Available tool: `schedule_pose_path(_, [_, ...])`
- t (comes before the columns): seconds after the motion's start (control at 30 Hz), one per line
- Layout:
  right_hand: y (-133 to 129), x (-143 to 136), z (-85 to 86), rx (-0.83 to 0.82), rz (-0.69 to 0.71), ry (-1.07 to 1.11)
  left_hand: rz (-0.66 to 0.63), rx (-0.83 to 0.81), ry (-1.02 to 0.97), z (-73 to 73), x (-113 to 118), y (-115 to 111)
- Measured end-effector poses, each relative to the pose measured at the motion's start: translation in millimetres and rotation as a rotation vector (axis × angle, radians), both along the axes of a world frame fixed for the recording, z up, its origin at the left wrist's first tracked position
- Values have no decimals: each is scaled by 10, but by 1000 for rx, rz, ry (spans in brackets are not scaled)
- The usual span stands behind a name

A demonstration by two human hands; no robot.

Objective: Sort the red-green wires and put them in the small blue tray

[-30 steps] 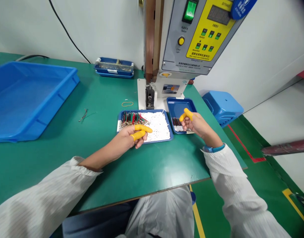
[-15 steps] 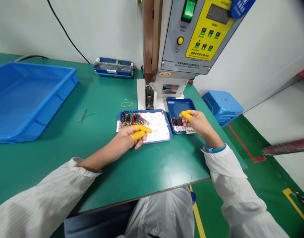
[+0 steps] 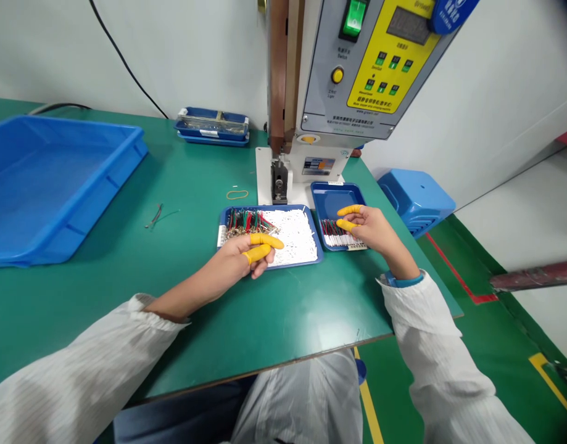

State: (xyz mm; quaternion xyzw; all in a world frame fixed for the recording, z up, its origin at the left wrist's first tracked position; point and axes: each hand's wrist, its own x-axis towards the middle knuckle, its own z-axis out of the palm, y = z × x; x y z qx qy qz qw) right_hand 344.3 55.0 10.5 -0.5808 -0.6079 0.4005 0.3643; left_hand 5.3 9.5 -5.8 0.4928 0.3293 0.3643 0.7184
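Observation:
My left hand, with yellow finger cots on thumb and forefinger, hovers over the front edge of a shallow blue tray. Its thumb and forefinger are closed together; whatever may be between them is hidden. Inside that tray lie a bundle of red, green and black wires with metal terminals, and many small white sleeves. My right hand, also in yellow finger cots, is over a smaller blue tray. Its thumb and forefinger are apart. Below them a row of wires with white ends lies in that tray.
Behind the trays stands a crimping machine with its press head. A large blue bin is on the left. A few loose wires and a rubber band lie on the green table. A blue stool stands to the right.
The thumb and forefinger of my right hand have parted above the smaller tray, where they were pinched together before. My left hand has stayed in place.

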Motion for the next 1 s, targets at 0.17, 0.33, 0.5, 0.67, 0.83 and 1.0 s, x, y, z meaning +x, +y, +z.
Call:
schedule_pose_path(0.17, [-19,56,34,-72,83,-119,3,26,-18,29,9,-46])
schedule_pose_path(0.33, [-36,43,39,-89,132,-247,10,27,-3,38,14,-56])
schedule_pose_path(0.5, [-39,70,10,-28,184,-390,11,17,-12,58,21,-58])
schedule_pose_path(0.67, [-75,54,34,21,205,-495,18,13,-2,52,21,-61])
schedule_pose_path(0.83, [-112,28,85,72,192,-587,19,7,-2,59,24,-72])
schedule_pose_path(1.0, [-124,0,59,97,183,-592,17,9,12,52,17,-69])
